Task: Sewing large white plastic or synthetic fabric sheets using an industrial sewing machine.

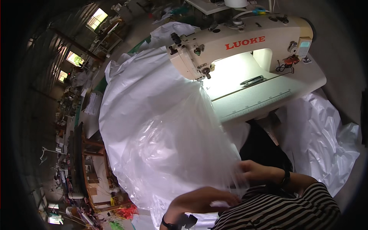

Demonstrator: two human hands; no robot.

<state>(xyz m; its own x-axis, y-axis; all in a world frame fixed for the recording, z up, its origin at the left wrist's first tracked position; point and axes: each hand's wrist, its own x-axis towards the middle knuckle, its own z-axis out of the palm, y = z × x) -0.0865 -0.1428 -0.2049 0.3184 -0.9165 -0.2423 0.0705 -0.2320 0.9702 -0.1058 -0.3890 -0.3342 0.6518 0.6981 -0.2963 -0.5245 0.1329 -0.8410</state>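
Note:
A large sheet of white, translucent plastic (165,126) drapes over the left of the sewing table and down toward my lap. Its right edge runs from under the needle area of a sewing machine (245,46) toward my hands. My right hand (255,171) is closed on that edge, with the sheet gathered at the fingers. Lower and to the left, my left hand (207,198) lies close against the sheet's lower part; motion smears its fingers, so I cannot make out its grip. Thread snips (253,81) rest on the lit machine bed.
A ruled scale marks the front of the white sewing table (264,103). More white plastic sheeting (314,142) hangs at the right. A wooden frame (94,153) stands at the left, near red strands (126,211) on the floor. A control panel (304,46) sits at the machine's right end.

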